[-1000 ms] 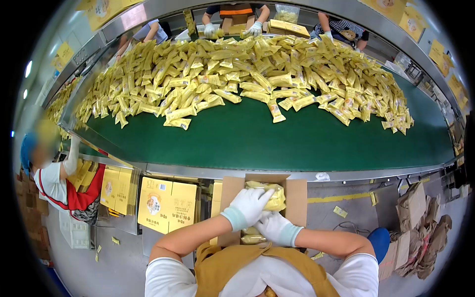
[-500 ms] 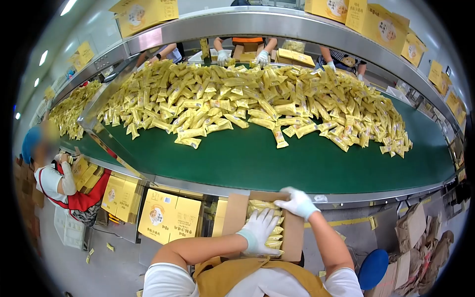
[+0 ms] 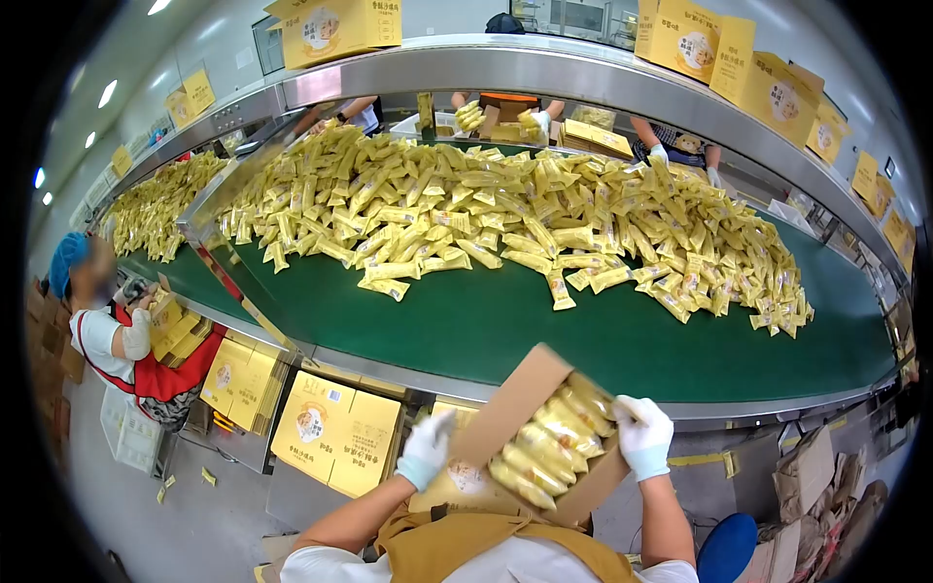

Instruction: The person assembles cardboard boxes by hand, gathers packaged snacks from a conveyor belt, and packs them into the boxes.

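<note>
An open carton point(image 3: 595, 500), brown inside and packed with rows of yellow snack packets point(image 3: 549, 437), is tilted in front of my body at the belt's near edge. My right hand point(image 3: 643, 437), in a white glove, grips the carton's right wall, thumb near the rim. Just left of the carton's raised flap is my gloved left hand point(image 3: 428, 449); motion smears its fingers, and whether it touches the carton is unclear. A heap of loose yellow packets point(image 3: 437, 204) lies on the green conveyor belt point(image 3: 437, 330) beyond.
Flattened yellow cartons point(image 3: 335, 432) are stacked left of my arms. A co-worker in a blue cap point(image 3: 107, 330) stands at far left; other people's gloved hands work across the belt. A metal rail point(image 3: 544, 63) arches overhead. A blue stool point(image 3: 727, 549) and brown paper sacks point(image 3: 812, 476) are at right.
The carton has been turned and tilted, its flap now rising over the belt edge. My left hand has left the packets and moved left. My right hand has shifted down along the carton's right side.
</note>
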A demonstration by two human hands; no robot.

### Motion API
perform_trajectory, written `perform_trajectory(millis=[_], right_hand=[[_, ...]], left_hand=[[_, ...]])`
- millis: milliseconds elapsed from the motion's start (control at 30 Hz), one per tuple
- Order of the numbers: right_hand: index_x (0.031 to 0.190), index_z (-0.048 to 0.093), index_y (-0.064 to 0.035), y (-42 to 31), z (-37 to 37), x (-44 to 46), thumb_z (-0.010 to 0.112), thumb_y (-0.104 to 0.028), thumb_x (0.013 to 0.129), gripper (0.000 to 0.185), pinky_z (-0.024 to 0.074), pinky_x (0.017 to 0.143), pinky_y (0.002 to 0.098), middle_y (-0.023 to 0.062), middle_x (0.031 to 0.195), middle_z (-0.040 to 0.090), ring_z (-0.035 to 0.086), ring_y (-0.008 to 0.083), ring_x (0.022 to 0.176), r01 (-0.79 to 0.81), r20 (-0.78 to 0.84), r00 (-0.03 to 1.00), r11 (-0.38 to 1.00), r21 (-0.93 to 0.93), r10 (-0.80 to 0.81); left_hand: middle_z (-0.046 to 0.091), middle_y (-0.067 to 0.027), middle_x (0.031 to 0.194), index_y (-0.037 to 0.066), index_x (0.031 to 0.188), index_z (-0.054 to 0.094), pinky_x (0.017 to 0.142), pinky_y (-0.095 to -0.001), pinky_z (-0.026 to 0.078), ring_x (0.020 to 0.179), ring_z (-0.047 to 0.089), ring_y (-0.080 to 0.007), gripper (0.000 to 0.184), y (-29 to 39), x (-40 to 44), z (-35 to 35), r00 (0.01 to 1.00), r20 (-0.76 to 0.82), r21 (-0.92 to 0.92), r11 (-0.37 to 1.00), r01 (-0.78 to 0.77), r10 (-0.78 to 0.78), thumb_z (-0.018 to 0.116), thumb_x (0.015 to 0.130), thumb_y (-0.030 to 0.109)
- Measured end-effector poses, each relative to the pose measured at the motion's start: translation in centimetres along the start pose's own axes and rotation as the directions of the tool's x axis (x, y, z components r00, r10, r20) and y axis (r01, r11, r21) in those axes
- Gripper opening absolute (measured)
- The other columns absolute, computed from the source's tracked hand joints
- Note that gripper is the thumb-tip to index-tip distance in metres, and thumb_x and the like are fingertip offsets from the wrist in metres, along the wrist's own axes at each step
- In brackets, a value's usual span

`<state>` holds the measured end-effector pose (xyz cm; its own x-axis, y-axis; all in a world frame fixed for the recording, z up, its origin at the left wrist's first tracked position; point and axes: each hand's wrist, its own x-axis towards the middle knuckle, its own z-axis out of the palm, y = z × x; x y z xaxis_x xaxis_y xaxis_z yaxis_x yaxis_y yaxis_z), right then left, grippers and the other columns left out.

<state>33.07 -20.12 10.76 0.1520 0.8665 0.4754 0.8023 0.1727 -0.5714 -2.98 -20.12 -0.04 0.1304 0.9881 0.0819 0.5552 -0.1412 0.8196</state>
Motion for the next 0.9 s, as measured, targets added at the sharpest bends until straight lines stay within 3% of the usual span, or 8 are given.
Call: perform_trajectory(millis=[67,233,333,467,533,733,833,900], right_hand=[[0.092,0.075,-0.0043,2.0,0.5,0.3,0.072,-0.021,0.088,0.017,0.0536,0.068,0.0402,0.0168,0.08,0.069,0.067,0.0383,0.075,-0.307,0.055,0.95,0.951,-0.016,0.308],[0.098,0.071,0.005,3.2,0.3,2.1,0.071,-0.022,0.089,0.028,0.055,0.072,0.0388,0.023,0.081,0.072,0.073,0.0351,0.081,-0.311,0.302,0.914,0.946,0.093,0.271],[0.092,0.069,0.014,0.2,-1.0,5.4,0.07,-0.021,0.093,0.035,0.0539,0.069,0.0342,0.0156,0.077,0.075,0.069,0.0134,0.078,-0.256,0.146,0.966,0.873,0.415,0.214],[0.087,0.065,0.0051,-2.6,-5.8,15.0,0.058,-0.028,0.101,0.037,0.0441,0.064,0.034,0.0098,0.086,0.068,0.056,0.0103,0.077,0.064,-0.019,0.998,0.971,0.229,-0.061],[0.131,0.058,0.0024,-6.8,-5.9,20.8,0.04,-0.032,0.108,0.044,0.0455,0.102,0.0341,0.0115,0.127,0.064,0.061,0.0224,0.113,0.035,-0.046,0.998,0.272,0.962,0.037],[0.159,0.029,-0.0116,-14.5,-5.7,42.9,0.047,-0.05,0.104,0.069,0.0319,0.117,0.0417,0.0108,0.162,0.032,0.047,0.0316,0.132,0.506,-0.355,0.819,0.274,0.818,-0.451],[0.149,0.044,-0.0074,-16.5,-3.5,47.2,0.044,-0.046,0.106,0.058,0.0366,0.114,0.0407,0.0134,0.148,0.051,0.051,0.0284,0.13,0.466,-0.352,0.882,0.469,0.75,-0.313],[0.146,0.048,-0.0063,-15.4,-1.7,51.7,0.045,-0.041,0.106,0.053,0.0384,0.112,0.0404,0.0155,0.144,0.055,0.053,0.0284,0.128,0.473,-0.316,0.879,0.577,0.666,-0.357]], left_hand=[[0.052,-0.02,0.143,0.008,0.157,0.025,0.095,-0.0366,0.053,0.122,0.059,-0.0256,0.079,-1.2,-2.4,2.5,0.888,0.448,-0.296,0.92,0.256,-0.103,0.069,0.092,0.018],[0.032,-0.0232,0.155,0.009,0.159,-0.015,0.105,-0.0395,0.048,0.128,0.052,-0.0255,0.126,-1.6,0.0,9.8,0.935,0.349,-0.699,0.682,0.216,0.061,0.083,0.079,0.007],[0.031,-0.022,0.157,0.003,0.158,-0.013,0.112,-0.041,0.042,0.143,0.038,-0.0289,0.128,8.0,6.3,3.5,0.936,-0.093,-0.397,0.849,-0.348,0.34,0.086,0.077,0.01],[0.045,-0.0215,0.147,0.002,0.152,0.015,0.106,-0.0417,0.045,0.132,0.049,-0.0318,0.094,9.0,19.5,-3.5,0.852,-0.241,-0.039,0.872,-0.487,0.465,0.078,0.084,0.014],[0.052,-0.0212,0.142,0.001,0.149,0.029,0.103,-0.042,0.046,0.127,0.054,-0.0332,0.078,11.5,27.5,-8.8,0.771,-0.298,0.124,0.824,-0.553,0.563,0.075,0.087,0.015],[0.067,-0.0215,0.095,-0.001,0.128,0.052,0.074,-0.0444,0.056,0.086,0.068,-0.0398,0.036,27.5,45.4,-23.7,0.154,-0.259,0.892,0.297,-0.34,0.954,0.063,0.096,0.012],[0.065,-0.0157,0.126,0.01,0.144,0.047,0.067,-0.0336,0.063,0.093,0.074,-0.0263,0.054,32.8,47.9,-23.9,0.803,-0.337,-0.57,0.572,-0.59,0.492,0.058,0.102,0.043],[0.066,-0.0158,0.123,0.006,0.142,0.048,0.062,-0.0317,0.06,0.086,0.073,-0.0242,0.049,32.3,47.8,-22.6,0.823,-0.382,-0.363,0.751,-0.551,0.419,0.057,0.103,0.034]])
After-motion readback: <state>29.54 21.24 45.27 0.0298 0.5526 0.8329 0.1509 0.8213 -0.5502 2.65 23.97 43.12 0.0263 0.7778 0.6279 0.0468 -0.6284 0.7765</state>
